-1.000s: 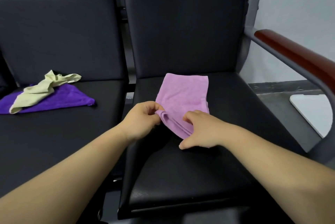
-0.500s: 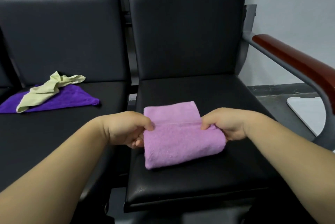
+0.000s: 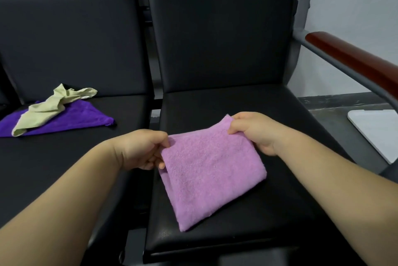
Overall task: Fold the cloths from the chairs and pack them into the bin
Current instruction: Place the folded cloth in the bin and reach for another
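Note:
A folded pink cloth (image 3: pixel 210 171) lies over the front of the right black chair seat (image 3: pixel 237 106), its far edge lifted. My left hand (image 3: pixel 142 149) pinches its far left corner. My right hand (image 3: pixel 256 132) pinches its far right corner, slightly higher. On the left chair seat (image 3: pixel 64 158) a crumpled pale yellow cloth (image 3: pixel 51 108) lies on top of a spread dark purple cloth (image 3: pixel 71 121). No bin is in view.
A red-brown wooden armrest (image 3: pixel 353 63) on a grey metal frame runs along the right chair's right side. A white flat object (image 3: pixel 377 130) lies on the grey floor beyond it. Both chairs have tall black backrests.
The long pink cloth has been folded in half toward me and pulled to the seat's front. Both hands moved from its near end to the corners of the folded piece.

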`<control>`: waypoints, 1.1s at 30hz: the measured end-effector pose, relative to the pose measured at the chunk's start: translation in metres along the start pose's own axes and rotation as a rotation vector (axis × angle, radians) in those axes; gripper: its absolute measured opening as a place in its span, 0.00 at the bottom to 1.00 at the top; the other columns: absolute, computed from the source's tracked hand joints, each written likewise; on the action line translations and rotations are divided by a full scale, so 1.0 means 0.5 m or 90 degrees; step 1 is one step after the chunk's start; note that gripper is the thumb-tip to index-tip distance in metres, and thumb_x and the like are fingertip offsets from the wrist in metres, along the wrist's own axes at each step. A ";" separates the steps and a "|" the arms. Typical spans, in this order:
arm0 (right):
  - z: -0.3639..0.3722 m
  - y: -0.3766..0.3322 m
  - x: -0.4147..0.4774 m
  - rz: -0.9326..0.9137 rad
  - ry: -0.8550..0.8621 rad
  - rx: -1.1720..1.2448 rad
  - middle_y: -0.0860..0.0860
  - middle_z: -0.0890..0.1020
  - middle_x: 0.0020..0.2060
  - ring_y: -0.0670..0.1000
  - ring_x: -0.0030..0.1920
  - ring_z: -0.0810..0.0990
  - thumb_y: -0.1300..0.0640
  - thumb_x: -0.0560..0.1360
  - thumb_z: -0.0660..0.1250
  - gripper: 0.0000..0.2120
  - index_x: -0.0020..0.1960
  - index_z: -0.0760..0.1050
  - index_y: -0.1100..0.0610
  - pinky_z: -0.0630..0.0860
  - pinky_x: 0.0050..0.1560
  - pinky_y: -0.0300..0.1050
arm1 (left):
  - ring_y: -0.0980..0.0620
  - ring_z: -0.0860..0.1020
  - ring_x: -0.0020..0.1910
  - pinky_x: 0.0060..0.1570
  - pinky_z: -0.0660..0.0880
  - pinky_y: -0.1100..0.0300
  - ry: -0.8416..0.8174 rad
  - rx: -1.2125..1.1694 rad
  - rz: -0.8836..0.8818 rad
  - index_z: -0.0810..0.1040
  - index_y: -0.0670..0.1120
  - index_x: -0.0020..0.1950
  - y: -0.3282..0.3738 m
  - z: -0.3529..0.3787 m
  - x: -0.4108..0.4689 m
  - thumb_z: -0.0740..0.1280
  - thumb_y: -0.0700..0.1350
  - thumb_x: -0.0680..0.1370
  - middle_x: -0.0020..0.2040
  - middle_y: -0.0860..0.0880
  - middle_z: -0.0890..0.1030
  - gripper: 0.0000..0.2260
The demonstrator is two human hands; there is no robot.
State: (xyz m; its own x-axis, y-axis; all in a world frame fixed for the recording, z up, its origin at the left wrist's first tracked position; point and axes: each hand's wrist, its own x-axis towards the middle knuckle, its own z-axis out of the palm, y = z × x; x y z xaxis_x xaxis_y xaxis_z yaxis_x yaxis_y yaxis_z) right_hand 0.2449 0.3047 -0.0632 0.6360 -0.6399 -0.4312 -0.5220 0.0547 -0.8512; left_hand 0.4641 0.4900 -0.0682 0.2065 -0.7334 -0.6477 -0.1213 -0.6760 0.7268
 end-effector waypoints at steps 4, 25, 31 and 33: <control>0.037 0.015 0.040 -0.043 0.055 -0.115 0.54 0.85 0.50 0.56 0.52 0.84 0.58 0.75 0.71 0.10 0.55 0.78 0.48 0.80 0.57 0.58 | 0.53 0.78 0.27 0.30 0.60 0.61 0.102 0.024 -0.054 0.74 0.44 0.40 -0.019 -0.009 0.029 0.60 0.45 0.78 0.31 0.45 0.80 0.10; 0.081 0.007 0.004 0.049 0.011 -0.470 0.51 0.78 0.38 0.51 0.36 0.77 0.49 0.72 0.72 0.12 0.42 0.74 0.56 0.70 0.34 0.44 | 0.45 0.85 0.39 0.37 0.84 0.52 0.272 0.091 -0.075 0.80 0.42 0.53 -0.029 0.068 0.029 0.74 0.48 0.74 0.47 0.41 0.85 0.13; 0.007 -0.013 -0.043 0.015 0.027 -0.071 0.56 0.85 0.53 0.56 0.53 0.84 0.59 0.68 0.70 0.15 0.54 0.81 0.57 0.81 0.60 0.55 | 0.40 0.83 0.54 0.56 0.79 0.42 0.293 -0.150 0.173 0.79 0.46 0.59 0.028 0.105 -0.005 0.69 0.42 0.75 0.53 0.43 0.85 0.13; -0.059 -0.034 -0.086 -0.059 0.053 -0.026 0.57 0.85 0.53 0.57 0.54 0.84 0.63 0.71 0.69 0.12 0.54 0.82 0.58 0.81 0.59 0.56 | 0.43 0.83 0.56 0.58 0.79 0.44 0.290 -0.164 0.257 0.77 0.47 0.62 0.072 0.125 -0.015 0.67 0.40 0.80 0.56 0.46 0.84 0.12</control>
State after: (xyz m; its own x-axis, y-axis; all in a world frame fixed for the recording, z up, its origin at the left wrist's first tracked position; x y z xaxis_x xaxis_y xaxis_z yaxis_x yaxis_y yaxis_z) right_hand 0.2097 0.3086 -0.0211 0.6343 -0.7021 -0.3236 -0.4872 -0.0381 -0.8724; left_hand 0.3977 0.4667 -0.0514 0.5909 -0.7834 -0.1927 -0.0509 -0.2746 0.9602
